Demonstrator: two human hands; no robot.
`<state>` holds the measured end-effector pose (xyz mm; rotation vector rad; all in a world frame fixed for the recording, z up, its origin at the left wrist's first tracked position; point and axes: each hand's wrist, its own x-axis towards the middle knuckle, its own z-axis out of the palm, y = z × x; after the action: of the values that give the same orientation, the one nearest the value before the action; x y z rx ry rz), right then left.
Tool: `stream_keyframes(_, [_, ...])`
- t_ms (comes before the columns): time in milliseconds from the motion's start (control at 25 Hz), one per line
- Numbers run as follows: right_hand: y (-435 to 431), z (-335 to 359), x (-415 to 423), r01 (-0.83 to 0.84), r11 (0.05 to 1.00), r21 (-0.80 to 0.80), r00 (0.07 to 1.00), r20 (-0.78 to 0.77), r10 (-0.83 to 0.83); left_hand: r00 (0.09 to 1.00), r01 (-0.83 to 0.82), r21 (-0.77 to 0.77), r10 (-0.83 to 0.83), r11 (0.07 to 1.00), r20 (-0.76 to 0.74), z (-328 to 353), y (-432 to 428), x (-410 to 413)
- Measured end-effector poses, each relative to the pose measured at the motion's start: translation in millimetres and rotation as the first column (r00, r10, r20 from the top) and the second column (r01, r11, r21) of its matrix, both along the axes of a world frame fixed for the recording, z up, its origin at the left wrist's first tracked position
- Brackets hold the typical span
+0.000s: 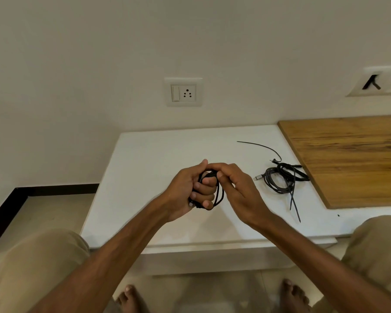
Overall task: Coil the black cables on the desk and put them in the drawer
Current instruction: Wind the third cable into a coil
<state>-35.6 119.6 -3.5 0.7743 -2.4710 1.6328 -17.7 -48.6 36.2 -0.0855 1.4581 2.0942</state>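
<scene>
The left hand (190, 188) is gripping a black cable coil (220, 195), its fingers curling round the gathered loops while the thumb is pointing up at twelve o'clock. The loops are hanging out of the fist toward four o'clock, into the gap between the two hands. The right hand (239, 190) is meeting the left from three o'clock, its forefinger and thumb pinching the top of the coil just beside the left thumb, the other fingers bending loosely below. Both hands are hovering over the white worktop (149, 159), near its middle.

A second black cable (280, 179) is lying in a loose bundle on the worktop at three o'clock from the hands, apart from them, with its silver connector (257, 177) pointing back toward the right hand. One black cable tie (260, 146) is resting at two o'clock, and another cable tie (295, 206) is sticking out from under the bundle toward five o'clock. A wooden board (352, 159) is lying just beyond that bundle at the right edge. A wall socket (183, 92) is sitting at twelve o'clock above the worktop.
</scene>
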Motion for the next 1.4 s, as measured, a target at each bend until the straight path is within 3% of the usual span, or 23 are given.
stream_keyframes(80, [-1.3,1.5,-0.7,0.032,0.999,0.043,0.998,-0.063,-0.029,1.000,-0.007,0.019,0.007,1.000,0.007,-0.3,-1.1,-1.0])
stream_keyframes(160, [-2.7,2.8,-1.2,0.022,1.000,-0.021,1.000,-0.008,-0.022,1.000,-0.003,0.008,0.003,1.000,-0.016,0.7,-2.1,-1.4])
stream_keyframes(280, [-4.5,6.8,-2.3,0.028,0.979,-0.203,0.975,0.222,0.018,0.999,-0.042,0.044,0.044,0.998,-0.032,2.2,-1.5,-1.8])
stream_keyframes(360, [-7.6,13.2,-1.1,0.060,0.942,-0.330,0.893,0.439,0.097,0.993,-0.114,0.108,0.117,0.988,-0.018,0.7,2.6,-1.6])
stream_keyframes(480, [-12.0,16.3,-1.6,0.085,0.932,-0.351,0.825,0.550,0.132,0.982,-0.186,0.166,0.189,0.969,-0.003,-4.3,12.2,-1.1])
stream_keyframes(600, [-9.9,14.3,-3.6,0.110,0.968,-0.227,0.911,0.412,-0.007,0.989,-0.145,0.127,0.147,0.981,-0.006,-4.4,14.0,-3.7])
stream_keyframes(720, [-2.5,9.8,-5.1,0.092,0.989,0.119,0.986,0.131,-0.108,0.992,-0.123,0.020,0.122,0.992,0.027,-3.6,11.7,-5.7])
stream_keyframes(800, [-2.5,8.8,-5.0,0.087,0.965,0.248,0.995,0.029,-0.097,0.987,-0.162,-0.058,0.163,0.985,0.008,-6.3,14.8,-5.9])
stream_keyframes(880, [-6.8,8.7,-4.6,0.095,0.982,0.162,0.992,0.072,-0.107,0.975,-0.222,-0.090,0.220,0.971,-0.029,-10.0,19.1,-6.2])
stream_keyframes(1000, [-5.4,11.3,-8.1,0.064,0.985,-0.161,0.924,0.383,0.002,0.952,-0.303,-0.048,0.301,0.952,-0.050,-13.0,15.4,-9.1])
stream_keyframes(1160, [3.6,11.3,-10.4,-0.041,0.984,-0.172,0.850,0.512,0.125,0.942,-0.336,0.010,0.336,0.942,-0.002,-13.7,10.6,-12.0])
stream_keyframes(1200, [3.9,9.7,-10.2,-0.035,0.994,-0.108,0.877,0.474,0.082,0.945,-0.328,0.020,0.328,0.945,0.014,-13.6,11.5,-11.2])
stream_keyframes(1280, [6.1,6.9,-8.9,-0.039,0.989,0.145,0.969,0.249,0.002,0.956,-0.290,0.024,0.289,0.957,0.043,-12.5,12.7,-9.3])
stream_keyframes(1400, [9.2,2.4,-11.0,-0.093,0.862,0.498,0.996,0.037,0.086,0.963,-0.254,-0.035,0.256,0.967,0.088,-12.0,11.7,-7.6])
